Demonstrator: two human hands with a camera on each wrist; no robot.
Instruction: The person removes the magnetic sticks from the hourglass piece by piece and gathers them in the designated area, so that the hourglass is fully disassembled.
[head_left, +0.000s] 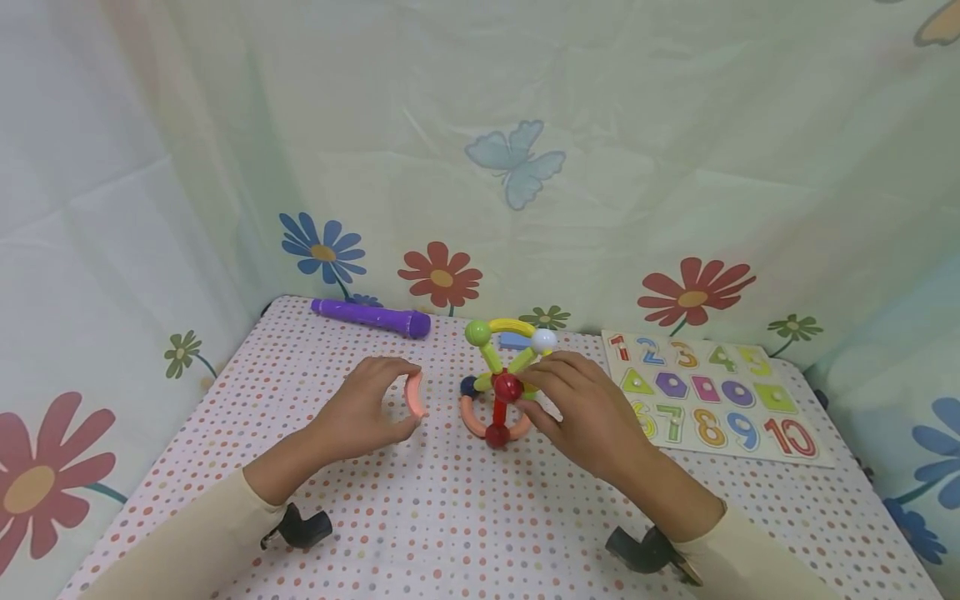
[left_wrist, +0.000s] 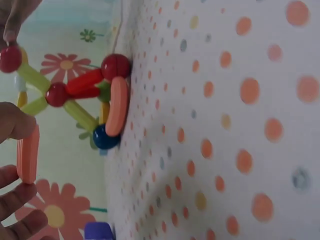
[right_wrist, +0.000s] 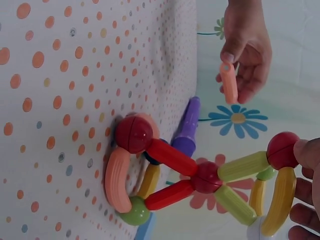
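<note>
My left hand (head_left: 360, 412) pinches a salmon curved stick (head_left: 413, 394) by its two ends, between thumb and fingers, left of a ball-and-stick construction. That construction has a red ball (right_wrist: 206, 177) at its middle, where red and lime green sticks meet. Its base joins salmon curved sticks with red, green and dark blue balls; a yellow curved stick (right_wrist: 279, 202) runs along the top. With thumb and fingers, my right hand (head_left: 592, 408) holds the near upper red ball (right_wrist: 284, 150). In the head view this hand hides part of the construction's right side.
At the table's back left lies a purple toy microphone (head_left: 371, 317). A number and shape puzzle board (head_left: 630, 360) lies flat on the right. Behind the construction, a light blue piece (head_left: 514, 341) shows. A flowered curtain (head_left: 360, 150) hangs behind the dotted table.
</note>
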